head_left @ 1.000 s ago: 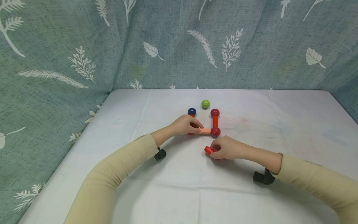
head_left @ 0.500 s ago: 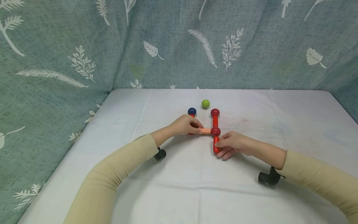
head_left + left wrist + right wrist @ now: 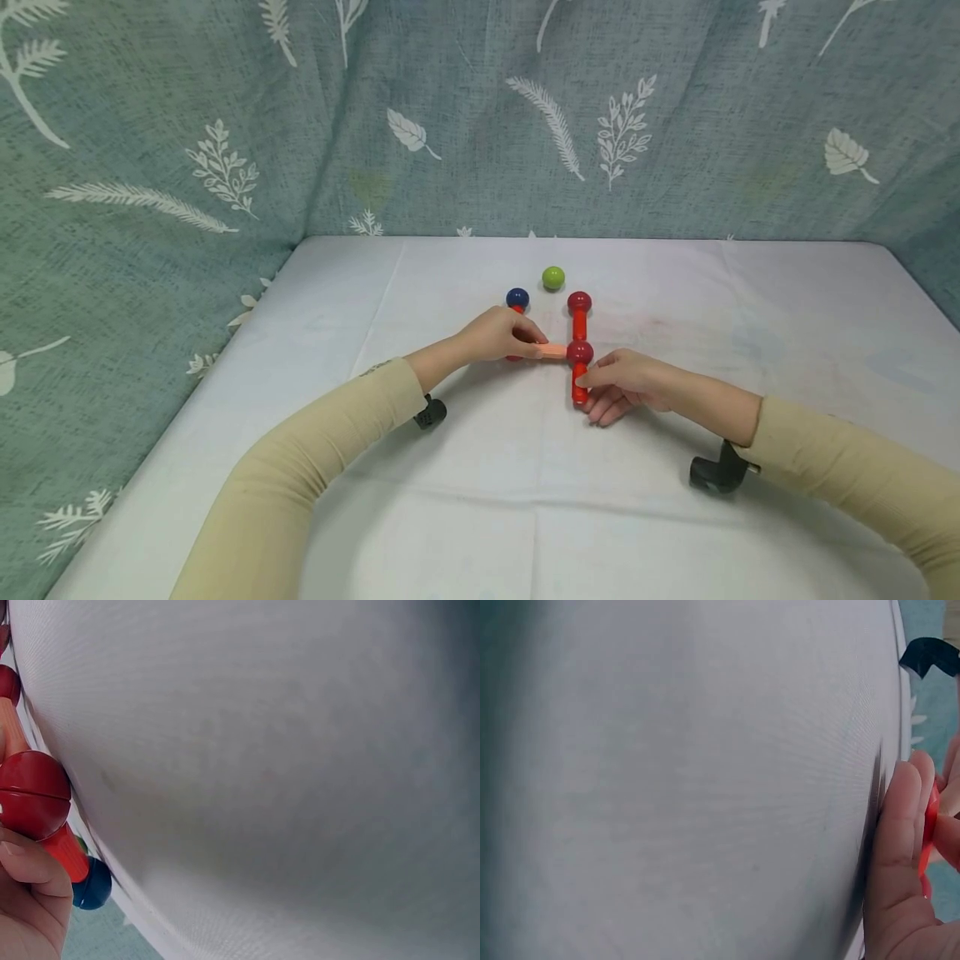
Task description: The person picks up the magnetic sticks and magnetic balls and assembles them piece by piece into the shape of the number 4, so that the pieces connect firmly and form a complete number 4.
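Observation:
Ball-and-rod toy pieces are joined in a frame on the white cloth. My left hand (image 3: pixel 498 335) pinches the peach rod (image 3: pixel 553 351), which runs to a red ball (image 3: pixel 580 352). The left wrist view shows another red ball (image 3: pixel 34 793) beside the left fingers, with a red rod (image 3: pixel 67 853) leading to a blue ball (image 3: pixel 93 885). My right hand (image 3: pixel 626 385) holds a second red rod (image 3: pixel 580 385) between thumb and fingers, its far end right at the red ball on the peach rod. In the right wrist view this rod (image 3: pixel 929 829) is mostly hidden by the fingers.
A lime-green ball (image 3: pixel 553 278) lies alone behind the frame. Another red rod (image 3: pixel 579 325) leads back to a red ball (image 3: pixel 579 302) at the rear. The table (image 3: pixel 450 517) ends at a leaf-patterned curtain (image 3: pixel 480 125).
My right hand has brought its red rod from a slanted position nearer me up to the red ball and lined it up with the rod behind. The left hand has stayed in place.

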{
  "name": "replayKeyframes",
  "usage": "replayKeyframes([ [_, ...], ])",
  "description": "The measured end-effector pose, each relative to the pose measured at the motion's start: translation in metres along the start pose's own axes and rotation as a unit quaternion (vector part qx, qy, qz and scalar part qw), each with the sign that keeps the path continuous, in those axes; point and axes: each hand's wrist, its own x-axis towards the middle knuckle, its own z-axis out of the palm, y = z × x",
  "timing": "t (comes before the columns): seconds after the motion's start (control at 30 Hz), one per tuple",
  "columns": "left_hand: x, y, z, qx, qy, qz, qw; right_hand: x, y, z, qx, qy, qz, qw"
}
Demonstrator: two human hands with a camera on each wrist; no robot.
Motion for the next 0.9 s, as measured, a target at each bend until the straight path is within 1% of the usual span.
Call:
replayKeyframes([
  [0.43,0.000,-0.001,0.001,0.011,0.003,0.006,0.9999,0.001,-0.003,-0.002,-0.019,-0.006,-0.002,0.9998],
  [0.53,-0.002,-0.002,-0.001,0.018,0.001,0.018,0.9997,0.001,-0.003,-0.002,-0.017,-0.006,-0.002,0.9998],
  [0.7,-0.005,-0.007,-0.004,0.011,-0.005,0.045,0.9989,0.000,-0.002,-0.003,-0.016,-0.006,-0.001,0.9999],
  [0.9,-0.004,-0.012,-0.006,0.007,-0.017,0.059,0.9981,-0.001,-0.003,-0.003,-0.018,-0.007,0.001,0.9998],
])
